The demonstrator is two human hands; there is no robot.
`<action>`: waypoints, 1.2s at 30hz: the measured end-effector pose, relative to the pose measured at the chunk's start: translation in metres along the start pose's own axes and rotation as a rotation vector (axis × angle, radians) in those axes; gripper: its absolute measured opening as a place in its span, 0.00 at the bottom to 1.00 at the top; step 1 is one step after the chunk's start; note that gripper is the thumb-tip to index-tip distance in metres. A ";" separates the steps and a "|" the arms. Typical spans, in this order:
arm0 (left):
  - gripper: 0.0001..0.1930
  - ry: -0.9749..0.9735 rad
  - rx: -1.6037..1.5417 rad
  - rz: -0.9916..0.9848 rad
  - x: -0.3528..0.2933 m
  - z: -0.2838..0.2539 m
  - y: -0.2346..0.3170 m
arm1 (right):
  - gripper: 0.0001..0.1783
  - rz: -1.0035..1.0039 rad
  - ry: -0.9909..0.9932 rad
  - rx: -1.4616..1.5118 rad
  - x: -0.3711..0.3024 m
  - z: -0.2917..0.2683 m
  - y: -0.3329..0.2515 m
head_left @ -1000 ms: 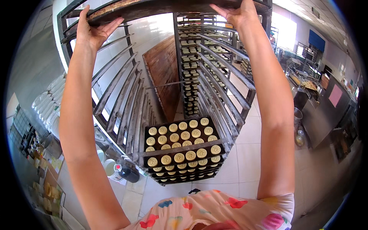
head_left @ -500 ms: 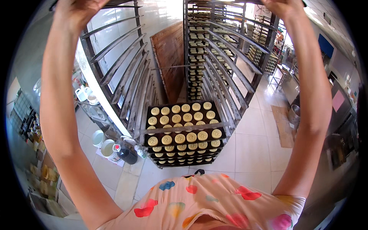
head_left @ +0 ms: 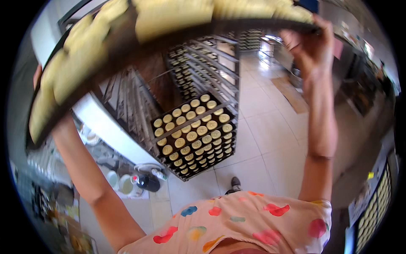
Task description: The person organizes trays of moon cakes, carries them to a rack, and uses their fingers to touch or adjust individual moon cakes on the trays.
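Note:
A dark baking tray [head_left: 169, 42] is lifted high across the top of the view, tilted and blurred by motion. Pale yellow pastries [head_left: 174, 17] lie on it. My right hand [head_left: 313, 48] grips its right end, fingers curled at the rim. At the other end, my left hand [head_left: 62, 122] holds the tray from below and outside; most of its fingers are hidden behind it. Beyond stands a metal tray rack [head_left: 226, 78], its lower levels filled with dark trays of round stamped pastries [head_left: 191, 136].
Another rack of loaded trays [head_left: 181, 67] stands farther back, beside a brown board [head_left: 158, 86]. White buckets [head_left: 126, 185] and a dark bottle with a red cap [head_left: 146, 182] sit on the floor at left. At lower right lies another tray of pastries [head_left: 374, 211].
The tray of pastries has come into view in my raised hands. My view has turned, so the rack appears slanted and farther left. A shoe now shows on the floor.

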State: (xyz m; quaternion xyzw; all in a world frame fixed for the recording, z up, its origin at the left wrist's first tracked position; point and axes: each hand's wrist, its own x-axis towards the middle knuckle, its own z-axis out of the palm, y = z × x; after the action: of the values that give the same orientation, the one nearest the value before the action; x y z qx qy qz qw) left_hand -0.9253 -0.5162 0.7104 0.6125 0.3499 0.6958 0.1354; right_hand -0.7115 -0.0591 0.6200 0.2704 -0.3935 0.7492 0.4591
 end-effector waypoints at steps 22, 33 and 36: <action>0.33 -0.043 -0.878 -1.037 0.062 0.063 -0.175 | 0.22 -0.084 1.270 -0.420 -0.262 0.215 -0.076; 0.34 -0.406 -1.272 -1.285 0.140 0.026 -0.114 | 0.30 -0.733 1.529 -0.735 -0.214 0.490 0.013; 0.34 -0.563 -1.320 -1.421 0.136 0.065 -0.135 | 0.29 -0.921 1.654 -0.816 -0.241 0.518 0.047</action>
State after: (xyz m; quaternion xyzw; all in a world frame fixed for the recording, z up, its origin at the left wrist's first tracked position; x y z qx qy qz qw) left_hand -0.9253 -0.3138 0.7256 0.2069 0.1340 0.3386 0.9081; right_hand -0.6269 -0.6199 0.7015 -0.3814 -0.0372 0.2620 0.8857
